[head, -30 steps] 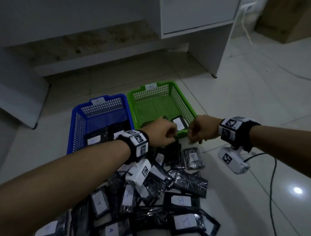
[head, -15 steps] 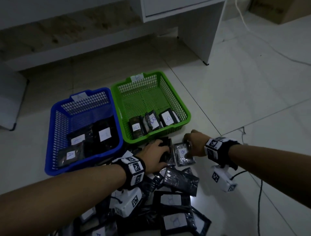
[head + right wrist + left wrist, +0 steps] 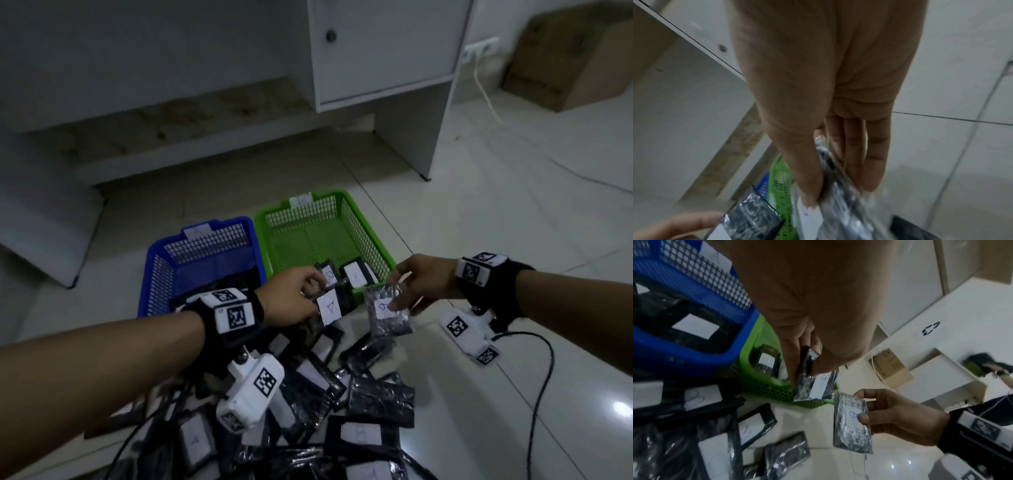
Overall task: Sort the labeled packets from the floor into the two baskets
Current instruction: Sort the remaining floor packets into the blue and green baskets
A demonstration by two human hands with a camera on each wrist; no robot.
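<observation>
Left hand [image 3: 291, 297] pinches black foil packet labelled A [image 3: 333, 303]; right hand [image 3: 423, 281] pinches crinkled one, probably B [image 3: 387, 310]. Both raised at near rim of green mesh basket [image 3: 385, 262]. Check labels; A goes left into blue mesh basket [image 3: 156, 274].

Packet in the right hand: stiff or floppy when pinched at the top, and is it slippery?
The packet hangs fairly flat from the right hand, pinched near its label, so probably semi-stiff rather than limp. Its crinkled, glossy film suggests a somewhat slippery surface. A light pinch carries it, so it is likely light.
</observation>
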